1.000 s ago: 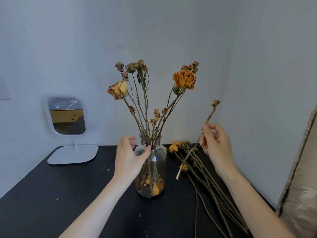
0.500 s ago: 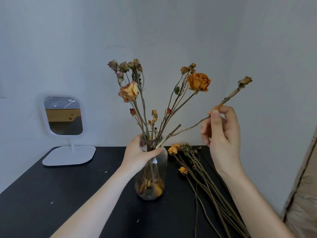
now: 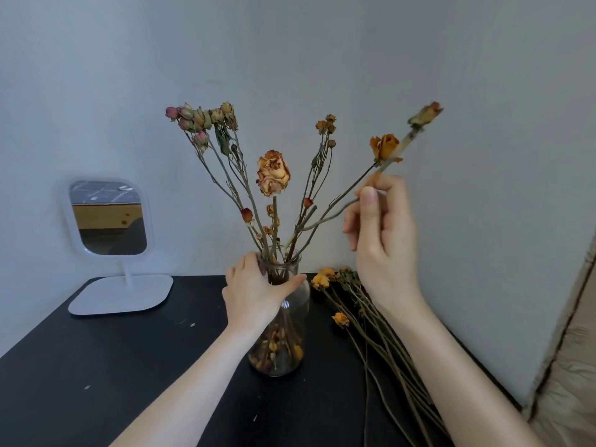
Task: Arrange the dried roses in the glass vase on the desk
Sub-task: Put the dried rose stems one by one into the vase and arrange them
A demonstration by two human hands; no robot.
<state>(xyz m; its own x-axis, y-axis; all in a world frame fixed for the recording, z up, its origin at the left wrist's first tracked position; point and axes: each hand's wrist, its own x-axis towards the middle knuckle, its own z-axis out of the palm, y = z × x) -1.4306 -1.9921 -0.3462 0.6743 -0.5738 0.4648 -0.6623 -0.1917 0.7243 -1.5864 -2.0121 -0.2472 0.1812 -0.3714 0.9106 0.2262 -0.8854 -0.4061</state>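
1. Two bare hands work over a black desk (image 3: 113,366) in the head view. The glass vase (image 3: 283,353) stands upright on it, at about six o'clock from the frame's centre.
2. The left hand (image 3: 254,291) grips the vase's neck from nine o'clock, with the thumb across the front and the fingers round the far side.
3. The right hand (image 3: 380,240), raised at about two o'clock from the vase mouth, pinches a single rose stem (image 3: 325,217) between thumb and fingertips. Its other fingers are curled.
4. That stem slants. Its bud (image 3: 425,114) points out toward two o'clock beyond the hand. Its lower part runs down toward the vase mouth and is lost among other stems, so I cannot tell whether the end is inside.
5. Several dried roses (image 3: 325,124) stand fanned out in the vase: pink buds (image 3: 200,119) at eleven o'clock, a large faded bloom (image 3: 273,173) near twelve and an orange bloom (image 3: 385,146) at one.
6. Loose roses (image 3: 371,324) lie flat on the desk from three to five o'clock of the vase, just beside it.
7. A white standing mirror (image 3: 109,217) sits at ten o'clock, well apart from the vase.
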